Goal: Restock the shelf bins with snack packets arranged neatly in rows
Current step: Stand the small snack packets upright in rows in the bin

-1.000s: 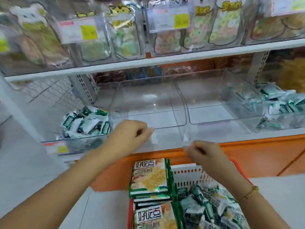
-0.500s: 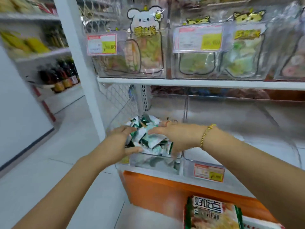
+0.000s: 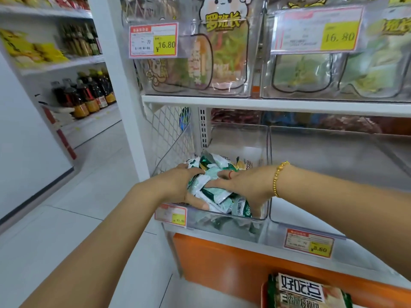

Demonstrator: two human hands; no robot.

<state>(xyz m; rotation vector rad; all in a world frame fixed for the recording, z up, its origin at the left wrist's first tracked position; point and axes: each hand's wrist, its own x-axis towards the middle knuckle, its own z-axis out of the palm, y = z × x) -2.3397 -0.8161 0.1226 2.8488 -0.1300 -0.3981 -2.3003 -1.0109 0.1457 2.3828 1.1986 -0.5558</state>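
A heap of small green-and-white snack packets (image 3: 214, 188) fills the leftmost clear shelf bin (image 3: 265, 174) on the lower shelf. My left hand (image 3: 178, 187) is inside the bin on the heap's left side, fingers curled round packets and thumb along the front. My right hand (image 3: 242, 185), with a gold bracelet at the wrist, lies on the heap's right side with fingers spread over the packets. To the right stands a second clear bin (image 3: 333, 174) that looks empty. A large green snack pack (image 3: 309, 292) shows at the bottom edge.
Upper-shelf clear bins (image 3: 200, 63) hold big snack bags behind price tags (image 3: 153, 40). An orange base panel (image 3: 222, 261) runs under the lower shelf. A white post (image 3: 120, 74) and wire mesh side (image 3: 169, 132) border the bin. Bottles (image 3: 84, 94) stand on shelves at left.
The view swung left from the empty middle bins to the leftmost bin. Both hands left the shelf edge and went into the packet heap, closing in from either side.
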